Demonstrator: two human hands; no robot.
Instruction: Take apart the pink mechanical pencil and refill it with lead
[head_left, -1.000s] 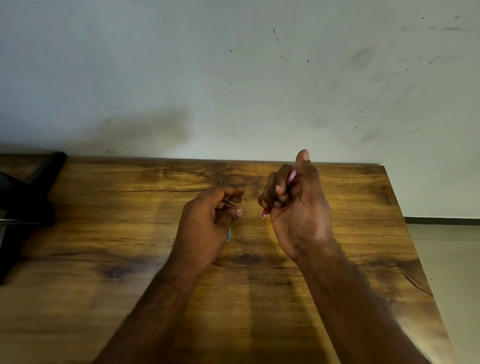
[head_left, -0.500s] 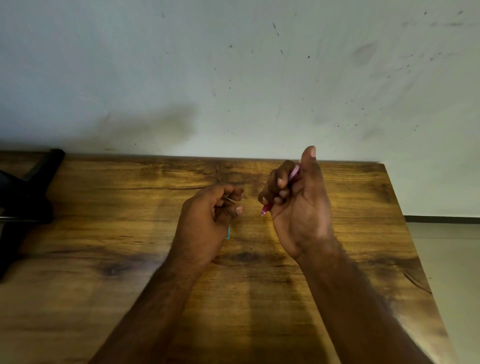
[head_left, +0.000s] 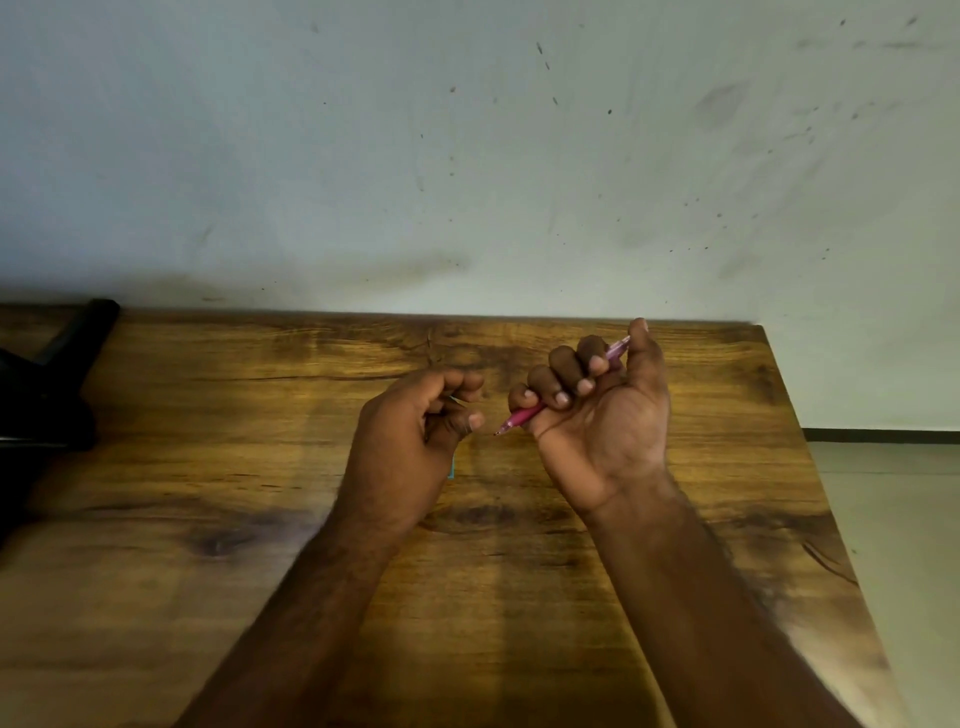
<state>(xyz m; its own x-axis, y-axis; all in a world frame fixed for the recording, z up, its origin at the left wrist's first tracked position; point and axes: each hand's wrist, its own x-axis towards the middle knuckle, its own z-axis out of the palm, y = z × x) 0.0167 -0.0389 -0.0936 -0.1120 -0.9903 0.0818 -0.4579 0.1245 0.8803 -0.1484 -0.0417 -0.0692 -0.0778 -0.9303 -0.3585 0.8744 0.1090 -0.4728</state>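
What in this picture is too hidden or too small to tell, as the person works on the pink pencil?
- Pink mechanical pencil: its middle is hidden inside the right hand, head view.
- Left hand: whatever its curled fingers pinch is too thin to identify.
- Teal object: mostly covered by the left hand.
- Black object: cut off by the left edge, on the wooden table.

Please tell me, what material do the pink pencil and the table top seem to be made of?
Pink pencil: probably plastic, smooth and a little translucent, gripped in the right hand; its tip is too small to judge. Table top: wood or a wood-look laminate, brown with dark grain and knots, with a slight sheen.
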